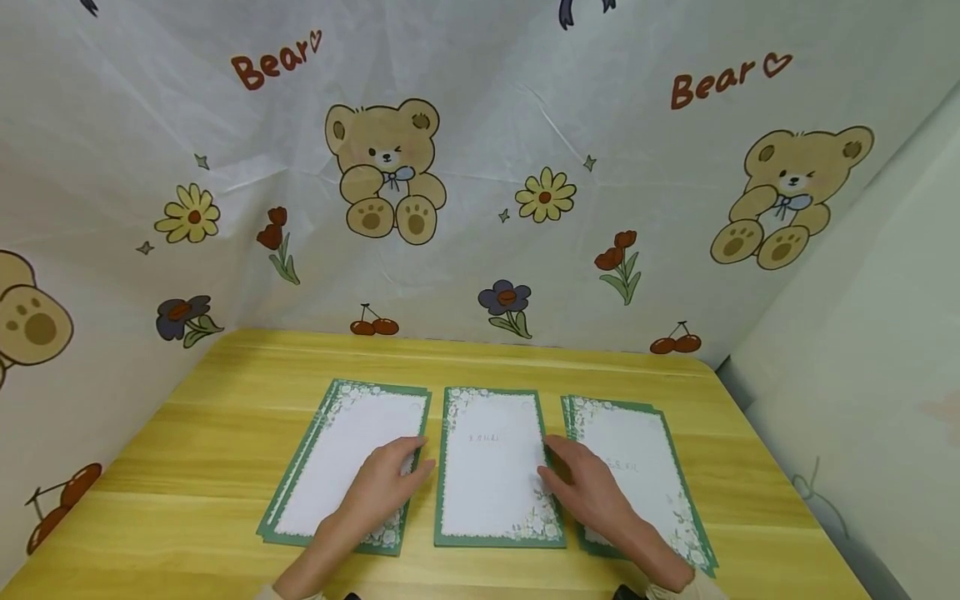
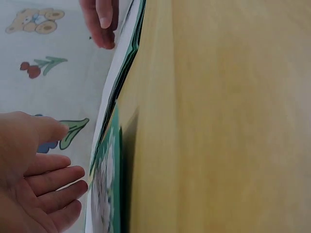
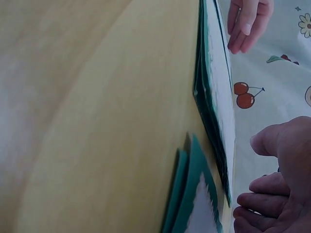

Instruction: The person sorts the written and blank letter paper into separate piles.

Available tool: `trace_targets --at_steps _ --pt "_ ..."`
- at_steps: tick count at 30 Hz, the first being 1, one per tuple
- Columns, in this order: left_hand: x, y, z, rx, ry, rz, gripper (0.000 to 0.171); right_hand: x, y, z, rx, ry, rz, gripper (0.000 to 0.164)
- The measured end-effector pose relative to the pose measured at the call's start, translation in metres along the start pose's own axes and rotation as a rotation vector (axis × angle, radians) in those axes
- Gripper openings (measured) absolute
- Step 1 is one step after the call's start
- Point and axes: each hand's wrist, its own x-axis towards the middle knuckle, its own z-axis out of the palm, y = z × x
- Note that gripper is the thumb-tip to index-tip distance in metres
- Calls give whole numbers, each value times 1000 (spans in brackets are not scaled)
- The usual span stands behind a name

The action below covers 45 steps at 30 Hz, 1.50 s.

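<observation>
Middle stack [image 1: 491, 492] lies roughly midway between the desk's [image 1: 187, 467] left and right edges, flanked by the left hand [image 1: 381, 479] and right hand [image 1: 592, 485], fingers loose, gripping nothing; an uneven push from either side could knock it askew.

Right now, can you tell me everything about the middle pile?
The middle pile looks like paper or card, several sheets thick in the wrist views. Its top sheet is white with a green border, pale flowers in the far-left and near-right corners, and faint writing too small to read. It lies flat on the table, between two other piles. The right hand is at its right edge, maybe touching; the left hand is just off its left edge.
</observation>
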Motion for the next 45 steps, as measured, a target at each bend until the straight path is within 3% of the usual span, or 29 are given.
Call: trace_targets --at_steps 7,12,17,29,45 --pt "-1 6 6 27 -80 40 54 -2 6 -3 -76 12 -50 51" --pt "-1 6 11 77 -159 60 72 -4 8 -3 -103 -23 -69 57" --pt "0 8 12 106 -199 75 78 -5 9 -3 -115 -34 -67 61" --pt "-3 15 14 176 -210 71 80 -11 9 -2 -128 -72 -75 67" --pt "-4 18 15 156 -210 74 83 -11 5 1 -166 -68 -57 67"
